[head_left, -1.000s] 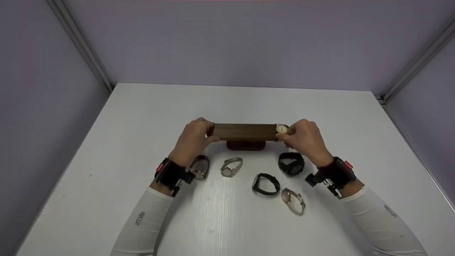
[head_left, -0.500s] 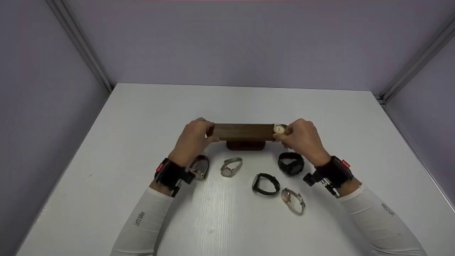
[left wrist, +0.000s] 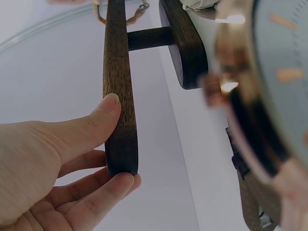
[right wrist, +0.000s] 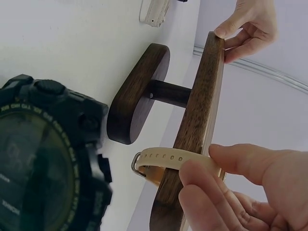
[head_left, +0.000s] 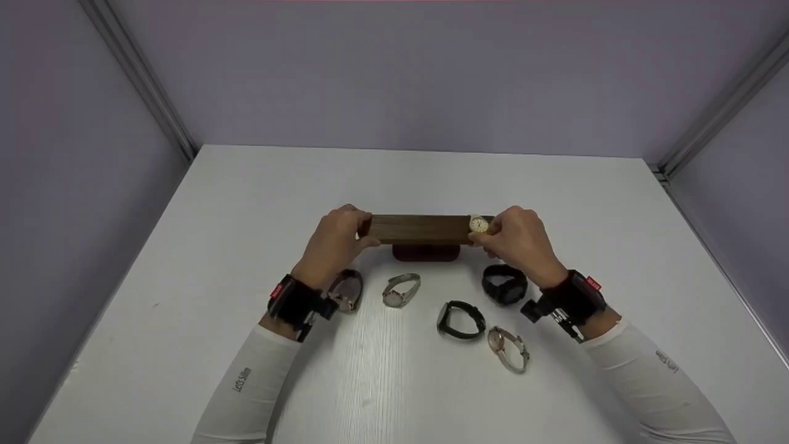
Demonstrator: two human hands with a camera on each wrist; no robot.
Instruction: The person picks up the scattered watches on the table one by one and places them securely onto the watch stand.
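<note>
A dark wooden watch stand [head_left: 424, 229], a flat crossbar on a short post and oval base, stands near the middle of the white bench [head_left: 394, 179]. Its left end is gripped by the left hand [head_left: 333, 245], thumb on the near face and fingers [left wrist: 103, 195] curled under the rounded tip. At the bar's right end, a small cream-strapped watch [head_left: 479, 224] is looped round the bar, and its strap [right wrist: 166, 158] is pinched by the right hand [head_left: 519, 240], fingers bent and pressed together on the band.

The watch is judged light, with a soft, pliable strap and a hard, scratch-prone glass face; it is best taken by the strap on either side of the case, not by the dial. The stand looks stiff and smooth, fairly light and likely to tip on its narrow post, so steadying at the bar's end seems sensible.

From the stand, a bulky black watch [head_left: 505, 284] lies at about 4 o'clock, a silver bracelet watch [head_left: 400, 289] at 6 o'clock, a black band watch [head_left: 460, 319] at 5 o'clock, a rose-gold watch [head_left: 508, 348] beyond it, and another watch [head_left: 347, 290] at 7 o'clock.
</note>
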